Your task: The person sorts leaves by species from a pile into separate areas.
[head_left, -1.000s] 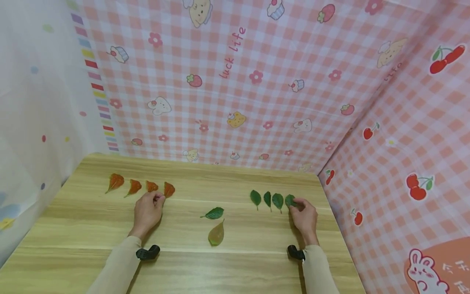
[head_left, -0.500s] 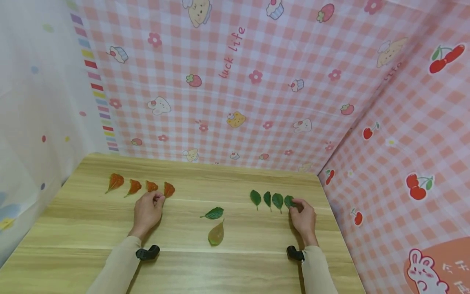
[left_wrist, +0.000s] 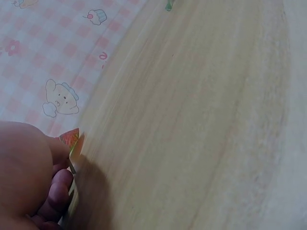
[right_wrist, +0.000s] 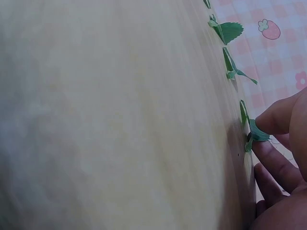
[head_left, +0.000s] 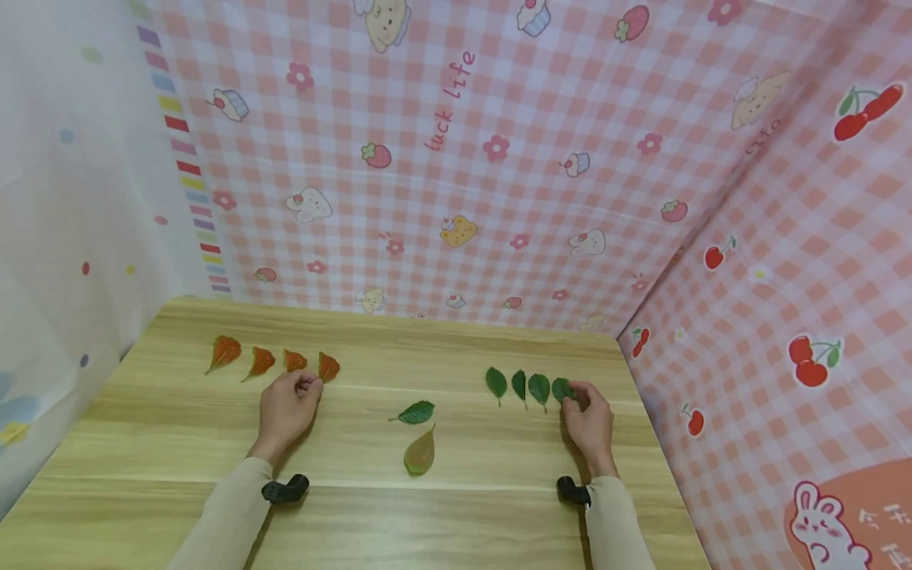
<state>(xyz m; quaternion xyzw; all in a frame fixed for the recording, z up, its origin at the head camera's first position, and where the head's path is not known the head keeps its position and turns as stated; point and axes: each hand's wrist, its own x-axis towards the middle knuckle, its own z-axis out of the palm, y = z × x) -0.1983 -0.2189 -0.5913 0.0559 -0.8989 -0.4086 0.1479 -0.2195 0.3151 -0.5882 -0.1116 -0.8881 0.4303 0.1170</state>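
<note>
On the left of the table, my left hand (head_left: 287, 412) pinches the stem of an orange-red leaf (head_left: 328, 365), the rightmost in a row of red leaves (head_left: 261, 362). The left wrist view shows that stem at the thumb and fingertips, with much of the red blade (left_wrist: 71, 138) hidden. Across the table, my right hand (head_left: 590, 423) holds a green leaf (head_left: 560, 388) by its edge between thumb and finger. This leaf ends a row of green leaves (head_left: 538, 389). In the right wrist view the held leaf (right_wrist: 259, 132) looks curled up from the wood.
Between the hands lie a serrated green leaf (head_left: 416, 413) and, nearer, a yellowish-brown leaf (head_left: 419, 454). The wooden table (head_left: 427, 526) meets a pink checked cloth (head_left: 456, 190) at the back. Another printed cloth (head_left: 769, 317) borders the right side.
My right hand has shifted slightly left, bringing the green leaf closer to its row. The left hand has barely moved, its fingertips a touch further right at the red leaf's stem.
</note>
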